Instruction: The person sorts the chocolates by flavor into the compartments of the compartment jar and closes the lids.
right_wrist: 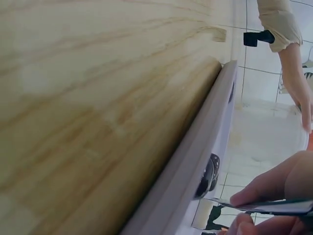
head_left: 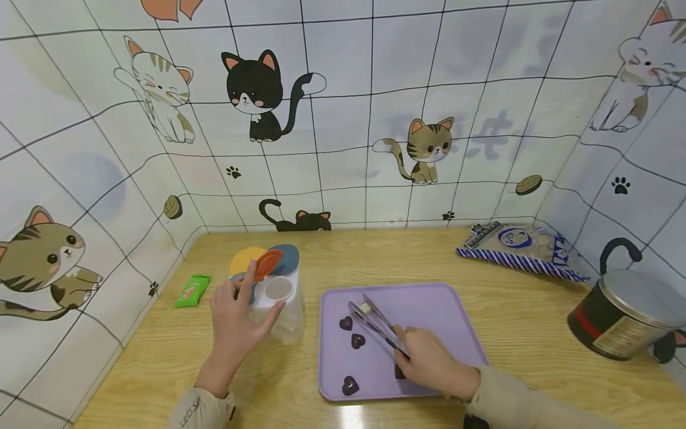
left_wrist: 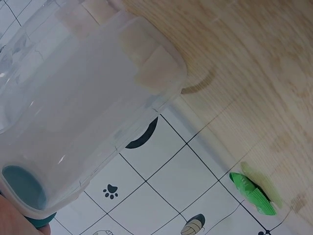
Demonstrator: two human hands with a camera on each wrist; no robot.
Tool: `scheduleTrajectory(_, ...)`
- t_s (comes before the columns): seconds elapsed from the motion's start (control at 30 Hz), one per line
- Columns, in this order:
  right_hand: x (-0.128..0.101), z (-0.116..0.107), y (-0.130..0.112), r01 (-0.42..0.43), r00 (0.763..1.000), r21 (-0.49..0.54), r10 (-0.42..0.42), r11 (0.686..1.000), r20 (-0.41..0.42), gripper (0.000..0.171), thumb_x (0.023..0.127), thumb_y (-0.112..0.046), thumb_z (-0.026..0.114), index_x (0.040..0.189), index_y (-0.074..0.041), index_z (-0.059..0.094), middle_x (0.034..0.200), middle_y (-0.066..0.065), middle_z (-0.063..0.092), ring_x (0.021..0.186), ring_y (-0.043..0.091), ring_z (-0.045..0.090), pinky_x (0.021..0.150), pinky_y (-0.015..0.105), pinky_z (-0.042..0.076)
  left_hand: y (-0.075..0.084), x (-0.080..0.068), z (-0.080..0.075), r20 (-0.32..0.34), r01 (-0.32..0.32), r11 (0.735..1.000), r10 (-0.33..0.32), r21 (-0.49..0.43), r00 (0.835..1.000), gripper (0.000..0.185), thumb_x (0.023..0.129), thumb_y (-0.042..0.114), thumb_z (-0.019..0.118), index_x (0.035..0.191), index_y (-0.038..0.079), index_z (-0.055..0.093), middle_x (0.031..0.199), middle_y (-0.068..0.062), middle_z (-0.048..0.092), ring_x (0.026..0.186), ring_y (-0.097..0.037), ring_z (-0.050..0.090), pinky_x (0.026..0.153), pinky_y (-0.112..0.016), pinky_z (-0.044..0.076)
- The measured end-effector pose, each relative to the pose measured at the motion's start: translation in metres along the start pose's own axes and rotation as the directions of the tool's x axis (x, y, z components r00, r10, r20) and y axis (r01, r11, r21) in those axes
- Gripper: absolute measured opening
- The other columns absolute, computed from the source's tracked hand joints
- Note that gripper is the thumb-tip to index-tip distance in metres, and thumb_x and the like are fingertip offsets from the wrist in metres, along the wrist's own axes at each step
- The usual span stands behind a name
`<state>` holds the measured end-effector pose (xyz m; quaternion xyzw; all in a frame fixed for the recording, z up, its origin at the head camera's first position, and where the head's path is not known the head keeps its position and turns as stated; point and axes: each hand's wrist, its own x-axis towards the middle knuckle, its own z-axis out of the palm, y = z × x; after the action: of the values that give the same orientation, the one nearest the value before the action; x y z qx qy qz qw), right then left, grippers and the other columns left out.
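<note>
The left hand [head_left: 236,325] wraps around a clear jar [head_left: 281,310] that stands on the wooden table [head_left: 536,333], just left of the purple tray [head_left: 429,304]. Its thumb and fingers curl around the side of the jar near the top. The jar has a white top with round colored lids [head_left: 265,261] flipped up, and one round hole is open. The right hand [head_left: 431,363] rests on the tray and pinches metal tongs [head_left: 375,325]. The tongs point up and left, toward the jar. Their tips squeeze a small pale piece [head_left: 365,308], held just above the tray. The piece is between the two hands, nearer to the jar than to the right hand, but not touching the jar. Three dark heart candies [head_left: 357,341] lie on the tray, left of the tongs. A green packet [head_left: 192,290] lies on the table, left of the jar and near the wall. A blue and white bag [head_left: 522,247] lies at the back right, and a dark tin [head_left: 621,313] with a silver lid stands at the far right.
</note>
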<state>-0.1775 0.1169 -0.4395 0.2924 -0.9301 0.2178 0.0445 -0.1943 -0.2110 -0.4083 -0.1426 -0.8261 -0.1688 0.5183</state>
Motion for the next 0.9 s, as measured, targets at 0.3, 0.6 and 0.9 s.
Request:
scheduleTrajectory(0.3,-0.001,-0.013,0.004,0.028,0.999,-0.015,-0.029,0.999,-0.027,0.042,0.077,-0.008,0.061,0.112,0.015,0.055,0.058,-0.001,0.05,0.04,-0.004,0.025,0.033,0.009,0.021,0.001,0.0,-0.001,0.021,0.013,1.0,-0.013,-0.002,1.0,0.077,0.078,0.064,0.047,0.135,0.011,0.041,0.078,-0.015,0.044,0.069,-0.026,0.038,0.068,-0.041,0.028)
scheduleTrajectory(0.6,-0.002,-0.02,0.004,0.039,0.999,-0.023,-0.04,0.999,-0.032,0.042,0.076,-0.007,0.061,0.112,0.014,0.056,0.055,-0.004,0.045,0.039,-0.006,0.022,0.032,0.008,0.019,0.001,0.0,0.0,0.029,0.011,1.0,-0.01,-0.003,1.0,0.077,0.079,0.064,0.047,0.135,0.012,0.04,0.078,-0.015,0.044,0.069,-0.026,0.038,0.068,-0.04,0.028)
scheduleTrajectory(0.9,-0.001,-0.031,-0.001,0.03,0.999,-0.033,-0.031,0.999,-0.032,0.042,0.078,-0.009,0.062,0.114,0.012,0.056,0.055,-0.005,0.041,0.042,-0.002,0.025,0.035,0.01,0.022,0.001,0.0,-0.001,0.033,0.014,1.0,-0.014,0.004,0.999,0.077,0.079,0.064,0.046,0.135,0.012,0.04,0.078,-0.015,0.044,0.069,-0.026,0.038,0.068,-0.04,0.027)
